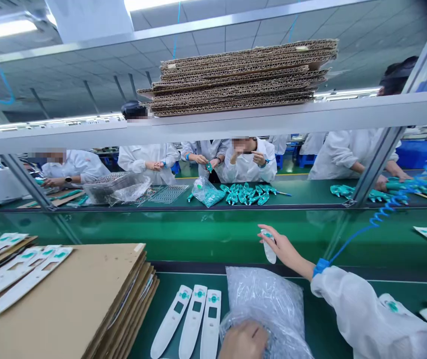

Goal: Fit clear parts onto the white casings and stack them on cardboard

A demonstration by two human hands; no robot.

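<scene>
White casing hangs from the right hand.

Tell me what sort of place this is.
Probably a factory assembly line: several people in white coats line the far green bench, teal parts lie heaped on it, and matching white casings lie side by side nearby.

We have room over the green belt left of our right hand, the white shelf barring higher passage.

People in white coats worked along a green conveyor belt under strip lights in a factory hall.
</scene>
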